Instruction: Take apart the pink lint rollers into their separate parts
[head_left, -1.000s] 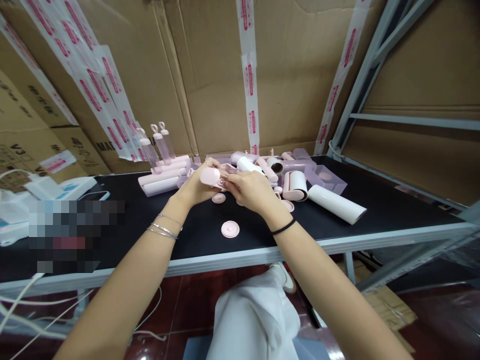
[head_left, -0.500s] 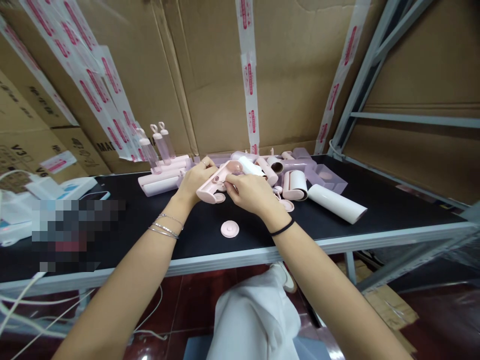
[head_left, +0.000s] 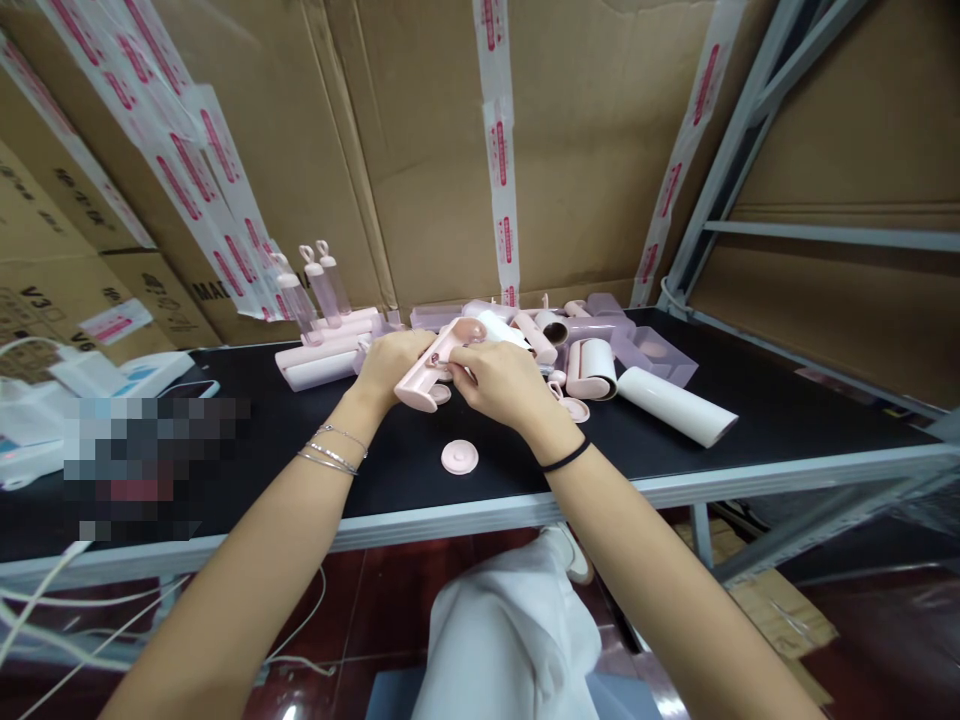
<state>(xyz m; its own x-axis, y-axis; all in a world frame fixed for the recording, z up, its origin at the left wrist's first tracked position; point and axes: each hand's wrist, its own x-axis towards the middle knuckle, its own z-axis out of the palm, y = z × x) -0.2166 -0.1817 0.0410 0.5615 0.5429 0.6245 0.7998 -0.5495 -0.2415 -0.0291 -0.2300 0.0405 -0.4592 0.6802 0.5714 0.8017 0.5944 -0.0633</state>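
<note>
Both my hands hold one pink plastic roller frame (head_left: 433, 370) just above the black tabletop (head_left: 750, 420). My left hand (head_left: 390, 365) grips its near left side with curled fingers. My right hand (head_left: 499, 380) pinches its right side, fingers closed on it. A pink round cap (head_left: 459, 457) lies flat on the table just in front of my hands. A second small pink cap (head_left: 576, 409) lies to the right of my right hand.
Behind my hands lies a heap of pink and white roller parts (head_left: 570, 345), a white paper roll (head_left: 675, 405), clear purple covers (head_left: 652, 352) and finished rollers (head_left: 322, 355). Cardboard walls stand behind. A metal rack post (head_left: 712, 160) rises at the right. Cables hang at the left.
The pink frame has been turned from end-on to lying slantwise between my hands, and both hands have shifted slightly along it.
</note>
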